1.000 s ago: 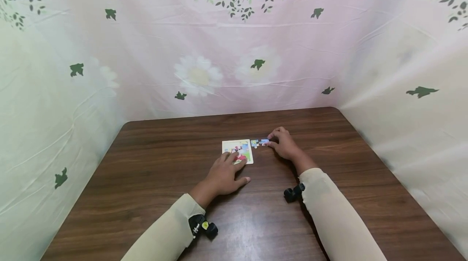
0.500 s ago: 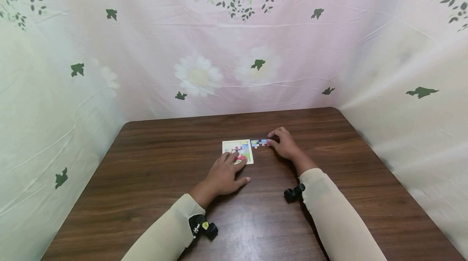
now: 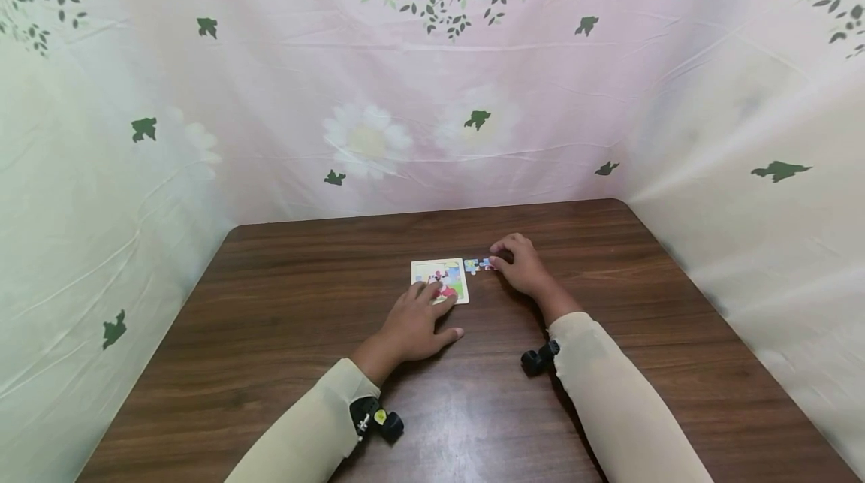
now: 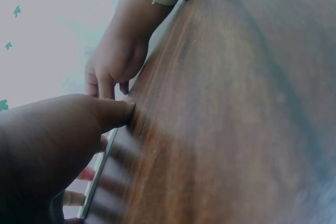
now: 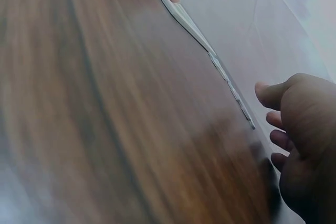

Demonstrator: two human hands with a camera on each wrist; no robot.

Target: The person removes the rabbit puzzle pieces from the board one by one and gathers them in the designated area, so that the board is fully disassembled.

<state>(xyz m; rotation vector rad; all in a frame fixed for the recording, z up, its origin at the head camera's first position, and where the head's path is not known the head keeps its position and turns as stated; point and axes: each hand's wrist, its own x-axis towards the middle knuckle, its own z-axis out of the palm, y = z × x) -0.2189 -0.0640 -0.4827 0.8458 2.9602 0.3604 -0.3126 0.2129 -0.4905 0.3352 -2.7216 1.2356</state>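
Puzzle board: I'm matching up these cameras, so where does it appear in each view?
Head: the puzzle board lies just below the picture's centre.
Left wrist: the puzzle board is a thin edge at lower left, partly hidden by the left hand.
Right wrist: the puzzle board is seen nearly edge-on at upper centre, running out of the top.
Shared landmark: the left hand, touching it in all three.
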